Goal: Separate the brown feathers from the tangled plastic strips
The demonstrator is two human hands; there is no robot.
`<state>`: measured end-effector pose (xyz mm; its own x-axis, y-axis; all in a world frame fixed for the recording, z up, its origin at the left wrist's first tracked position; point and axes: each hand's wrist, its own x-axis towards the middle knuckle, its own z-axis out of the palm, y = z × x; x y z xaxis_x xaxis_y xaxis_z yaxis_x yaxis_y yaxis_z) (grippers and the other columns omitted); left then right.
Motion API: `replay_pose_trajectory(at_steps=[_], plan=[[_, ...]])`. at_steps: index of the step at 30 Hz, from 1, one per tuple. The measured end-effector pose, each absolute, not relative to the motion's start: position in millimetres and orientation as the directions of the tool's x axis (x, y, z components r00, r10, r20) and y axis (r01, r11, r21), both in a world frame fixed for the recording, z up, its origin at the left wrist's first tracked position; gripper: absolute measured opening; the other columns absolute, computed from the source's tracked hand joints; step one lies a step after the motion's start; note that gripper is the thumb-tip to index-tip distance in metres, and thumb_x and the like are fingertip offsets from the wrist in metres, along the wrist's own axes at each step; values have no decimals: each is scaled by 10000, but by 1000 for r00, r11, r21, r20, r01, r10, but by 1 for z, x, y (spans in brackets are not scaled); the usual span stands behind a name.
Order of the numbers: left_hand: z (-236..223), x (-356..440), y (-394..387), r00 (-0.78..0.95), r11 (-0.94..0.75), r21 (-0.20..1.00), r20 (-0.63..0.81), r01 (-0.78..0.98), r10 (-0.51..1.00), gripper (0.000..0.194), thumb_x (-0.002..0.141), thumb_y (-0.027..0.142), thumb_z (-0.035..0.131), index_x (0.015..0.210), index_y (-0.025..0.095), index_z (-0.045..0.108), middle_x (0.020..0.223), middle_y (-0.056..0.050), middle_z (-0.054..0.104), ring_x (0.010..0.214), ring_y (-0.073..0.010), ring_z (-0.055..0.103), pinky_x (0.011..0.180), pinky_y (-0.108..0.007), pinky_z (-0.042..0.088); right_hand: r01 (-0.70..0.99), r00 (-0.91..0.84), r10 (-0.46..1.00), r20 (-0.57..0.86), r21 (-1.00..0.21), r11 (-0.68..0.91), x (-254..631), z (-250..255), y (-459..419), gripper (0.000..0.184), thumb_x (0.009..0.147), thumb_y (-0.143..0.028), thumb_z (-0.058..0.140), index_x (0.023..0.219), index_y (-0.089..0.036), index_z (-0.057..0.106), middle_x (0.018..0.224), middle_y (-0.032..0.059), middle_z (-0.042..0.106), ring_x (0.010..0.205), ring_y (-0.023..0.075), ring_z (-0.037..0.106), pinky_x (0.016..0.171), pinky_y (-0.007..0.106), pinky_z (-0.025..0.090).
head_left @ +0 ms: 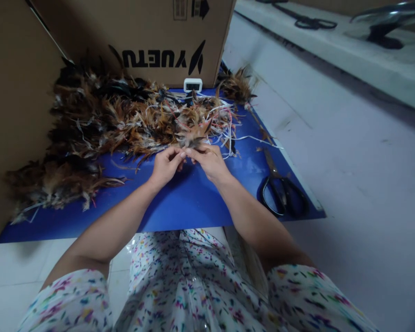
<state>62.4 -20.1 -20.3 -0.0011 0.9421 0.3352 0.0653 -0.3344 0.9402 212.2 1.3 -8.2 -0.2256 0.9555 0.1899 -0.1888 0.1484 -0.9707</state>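
My left hand [166, 164] and my right hand [209, 160] meet over a blue sheet [190, 203], fingertips pinched together on a small tuft of brown feathers [192, 136]. The tuft sticks up just beyond my fingers, at the near edge of a big heap of brown, black and orange feathers [107, 115] mixed with white and red strings. A second bundle of feathers [51, 184] lies to the left of my left forearm.
Black scissors [281, 191] lie on the blue sheet right of my right forearm. A cardboard box [152, 37] stands behind the heap, with a small white device [192, 85] at its foot. Another cardboard wall [10, 106] rises on the left. Grey floor stretches to the right.
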Motion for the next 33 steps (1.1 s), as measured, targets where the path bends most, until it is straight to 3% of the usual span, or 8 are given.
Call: replay_pose_trajectory(at_steps=[8,16,25,29,33], plan=[[-13,65,-24,184,-2,964,53,-267,982,504,627,580,875,701,137,645,626,6,644,438,-52,509,405,-188,420,-125,-263,943,202,-977,175,218,-7,3,457,634,-593,849,597,-187,643,576,-33,565,568,93,471,582,280,384],[-8,58,-24,314,202,925,-97,-321,945,471,564,471,941,711,123,661,613,0,657,449,-45,513,419,-171,414,-37,-339,913,228,-973,230,224,4,1,425,676,-568,824,591,-190,649,621,-16,604,621,106,504,662,295,434],[-9,61,-22,147,54,946,-7,-319,989,459,539,486,942,712,132,707,598,7,668,433,-40,510,415,-167,411,-155,-310,937,158,-981,115,221,-2,3,456,587,-534,890,757,-154,704,675,-3,642,610,103,529,574,268,418],[-12,62,-22,76,-9,963,31,-270,997,457,560,513,920,723,139,714,619,-2,683,440,-43,505,418,-177,409,-123,-263,950,166,-983,138,219,-4,4,495,560,-577,889,753,-164,695,679,-12,632,610,95,513,579,263,419],[-16,64,-22,53,-66,973,80,-221,995,452,588,535,898,753,145,740,625,-8,690,442,-48,502,415,-185,409,-68,-238,951,197,-980,186,218,-6,3,473,622,-609,844,704,-171,686,658,-14,612,613,94,494,594,269,405]])
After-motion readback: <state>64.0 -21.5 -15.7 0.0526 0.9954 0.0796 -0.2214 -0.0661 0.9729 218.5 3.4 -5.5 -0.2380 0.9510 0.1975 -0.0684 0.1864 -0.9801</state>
